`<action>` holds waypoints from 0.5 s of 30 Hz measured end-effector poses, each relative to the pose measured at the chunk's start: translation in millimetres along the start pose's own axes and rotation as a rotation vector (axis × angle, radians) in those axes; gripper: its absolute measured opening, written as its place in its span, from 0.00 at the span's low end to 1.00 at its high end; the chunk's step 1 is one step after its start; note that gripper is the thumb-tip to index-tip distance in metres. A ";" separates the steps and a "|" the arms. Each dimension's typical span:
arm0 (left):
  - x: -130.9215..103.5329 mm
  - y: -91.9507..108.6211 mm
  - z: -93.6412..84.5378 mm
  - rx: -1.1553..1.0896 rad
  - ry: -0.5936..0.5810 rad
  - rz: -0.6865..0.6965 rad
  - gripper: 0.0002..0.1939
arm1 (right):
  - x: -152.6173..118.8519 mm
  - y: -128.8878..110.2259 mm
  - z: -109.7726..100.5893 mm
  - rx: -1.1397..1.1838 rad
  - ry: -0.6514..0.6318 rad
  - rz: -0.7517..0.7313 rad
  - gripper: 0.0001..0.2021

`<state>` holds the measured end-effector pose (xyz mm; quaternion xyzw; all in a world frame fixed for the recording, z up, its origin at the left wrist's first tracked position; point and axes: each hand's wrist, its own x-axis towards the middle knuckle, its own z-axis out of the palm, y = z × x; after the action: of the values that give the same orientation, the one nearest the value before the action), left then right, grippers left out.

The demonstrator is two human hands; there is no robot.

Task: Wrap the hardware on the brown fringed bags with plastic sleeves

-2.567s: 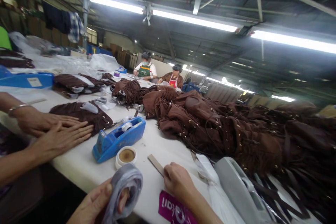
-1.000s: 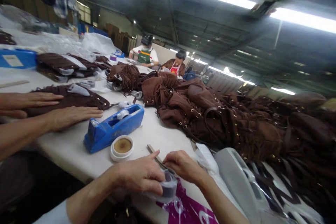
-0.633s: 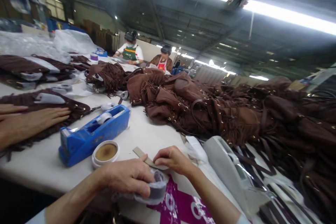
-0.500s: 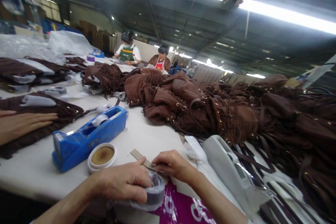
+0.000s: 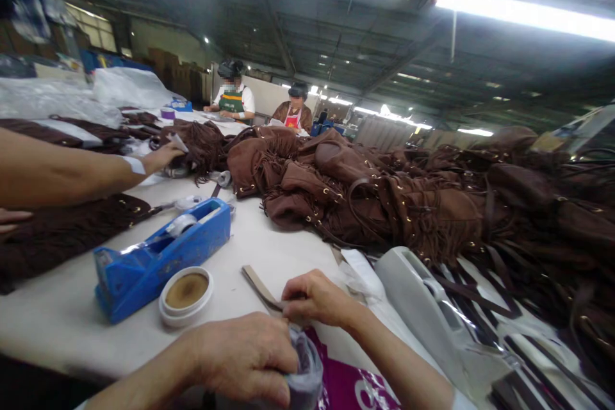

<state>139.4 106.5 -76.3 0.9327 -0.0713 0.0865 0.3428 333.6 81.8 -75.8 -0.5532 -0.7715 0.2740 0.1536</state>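
Near the front edge, my right hand (image 5: pixel 314 298) pinches the end of a flat tan-brown strap (image 5: pixel 257 283). The strap's other end sticks out toward the far left above the white table. My left hand (image 5: pixel 245 352) is closed over a dark coil wrapped in clear plastic (image 5: pixel 310 368), its fingertips close to my right hand. Part of the coil is hidden under the left hand. Below both hands lies a purple plastic bag (image 5: pixel 350 384) with white print. A white round tub (image 5: pixel 186 295) of brownish paste stands beside my left wrist.
A blue tape dispenser (image 5: pixel 163 253) stands left; a grey dispenser (image 5: pixel 420 307) is at right. Brown fringed bags (image 5: pixel 346 179) are heaped across the back. A co-worker's arm (image 5: pixel 72 166) reaches in from the left. Two people sit at the far end.
My left hand has moved slightly right, off the strap, with the wrapped coil. The strap now stands more on edge. At left, the co-worker's arm has reached forward over the table.
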 end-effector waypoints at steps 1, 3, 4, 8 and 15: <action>0.1 -1.2 -0.9 -0.008 -0.007 -0.002 0.22 | 0.7 0.6 -3.8 -0.011 -0.016 0.008 0.04; 0.3 -2.6 -1.9 -0.031 -0.012 -0.013 0.23 | 0.6 2.2 -16.0 -0.062 0.003 0.035 0.04; 0.5 -2.9 -1.8 -0.046 -0.010 -0.017 0.23 | -0.2 3.1 -23.9 -0.103 0.045 0.060 0.06; -1.1 -2.5 1.0 -0.100 0.018 0.002 0.25 | -8.4 3.0 -45.3 -0.300 0.238 0.171 0.19; -11.6 -3.7 -2.4 -0.059 0.074 -0.123 0.18 | -28.7 -9.0 3.4 -0.420 0.047 0.112 0.13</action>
<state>128.6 111.7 -79.3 0.9209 -0.0036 0.0974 0.3774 334.7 51.9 -71.3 -0.6215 -0.7758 0.1025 0.0377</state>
